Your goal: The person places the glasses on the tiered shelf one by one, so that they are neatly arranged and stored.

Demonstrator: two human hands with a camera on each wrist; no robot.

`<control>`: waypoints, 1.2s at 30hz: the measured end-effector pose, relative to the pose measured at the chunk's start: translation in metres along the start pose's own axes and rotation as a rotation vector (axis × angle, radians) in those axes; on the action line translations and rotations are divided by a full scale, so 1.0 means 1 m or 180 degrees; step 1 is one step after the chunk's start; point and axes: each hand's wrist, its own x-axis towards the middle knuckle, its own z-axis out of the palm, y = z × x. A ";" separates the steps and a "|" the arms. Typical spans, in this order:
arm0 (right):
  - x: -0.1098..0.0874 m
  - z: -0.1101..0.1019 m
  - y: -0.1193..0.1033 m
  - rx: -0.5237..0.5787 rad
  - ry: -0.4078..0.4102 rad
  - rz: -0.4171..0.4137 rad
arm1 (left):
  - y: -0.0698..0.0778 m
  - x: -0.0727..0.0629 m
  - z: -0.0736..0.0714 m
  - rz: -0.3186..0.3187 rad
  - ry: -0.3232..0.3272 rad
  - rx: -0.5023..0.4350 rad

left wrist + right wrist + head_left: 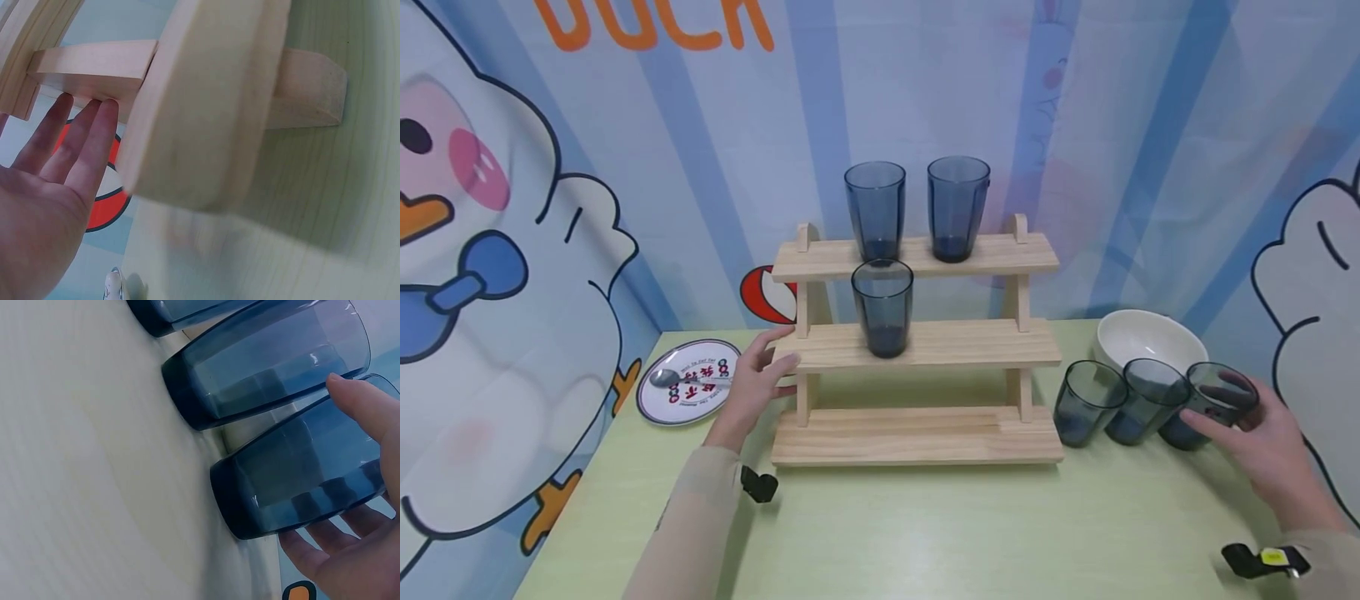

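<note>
My left hand (751, 385) holds the left end of a three-tier wooden display rack (917, 450), with the thumb at the middle shelf's end. In the left wrist view, its fingers (81, 147) press against an upright. Over on the right, my right hand (1262, 442) grips a blue-tinted drinking glass (294, 475), thumb on one side and fingers round the other. Two matching glasses, a middle glass (1142, 408) and a left glass (1086, 408), stand close in a row beside it. On the rack, two glasses are on top and one glass (883, 312) is on the middle shelf.
Behind the row of glasses sits a white bowl (1150, 337). An oval plate (662, 408) with a spoon (666, 378) lies left of the rack, near my left forearm. A cartoon-printed curtain (730, 150) hangs at the back of the pale green table (910, 542).
</note>
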 end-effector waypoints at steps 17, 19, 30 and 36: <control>-0.023 -0.013 -0.016 0.0002 0.0542 -0.0004 | 0.003 -0.002 0.003 0.0038 0.0025 -0.0029; -0.025 -0.017 -0.020 -0.0004 0.0608 -0.0033 | 0.002 -0.002 0.002 0.0046 0.0022 -0.0022; -0.038 -0.035 -0.057 0.0073 0.0951 -0.0122 | 0.000 -0.002 0.003 0.0001 0.0040 0.0007; -0.039 -0.039 -0.088 0.0121 0.0980 -0.0281 | 0.000 -0.001 0.003 -0.0013 0.0038 0.0005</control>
